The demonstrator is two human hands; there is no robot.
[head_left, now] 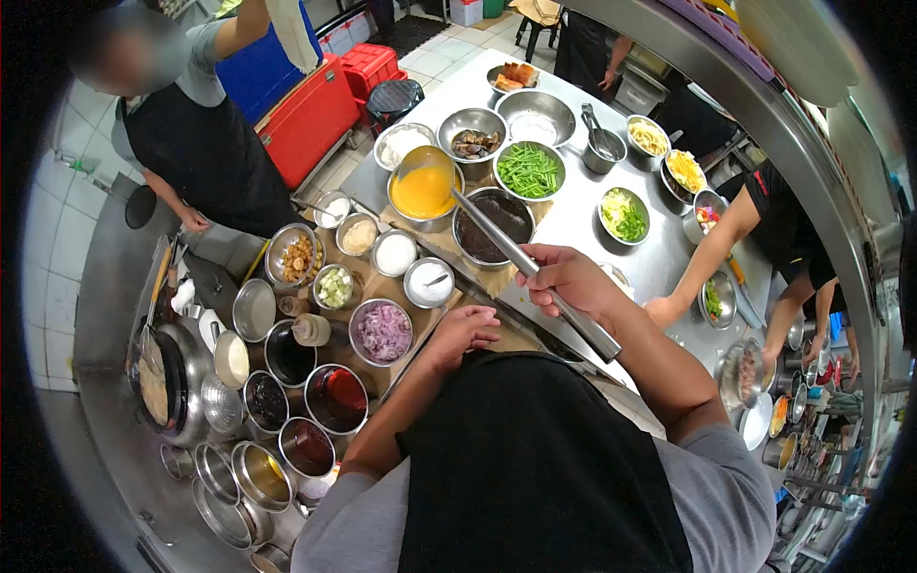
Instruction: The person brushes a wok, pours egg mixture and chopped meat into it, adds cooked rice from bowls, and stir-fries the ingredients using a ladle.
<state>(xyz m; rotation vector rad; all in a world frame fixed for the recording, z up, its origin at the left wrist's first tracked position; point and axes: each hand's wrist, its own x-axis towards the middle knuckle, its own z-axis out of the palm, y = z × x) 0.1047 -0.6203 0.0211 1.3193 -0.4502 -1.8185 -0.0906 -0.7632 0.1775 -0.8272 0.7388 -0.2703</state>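
Note:
My right hand [570, 283] is closed around the long metal handle of a ladle [506, 244]. The ladle's head rests in a metal bowl [394, 202] of orange-yellow liquid that looks like beaten egg [420, 199]. Close to my apron, my left hand [462, 336] holds nothing, its fingers loosely apart. Nearest to it are a bowl of chopped purple onion [380, 331] and a bowl of white powder with a spoon [429, 283]. A pot of dark contents [493, 227] sits just beyond the ladle handle.
Green beans [528, 170], sliced greens [623, 215] and other bowls stand on the steel table [583, 239]. Sauce pots [336, 397] and a wok [158, 382] are at left. A person in a black apron [205, 158] stands at far left; another person's arm [702, 263] reaches in from the right.

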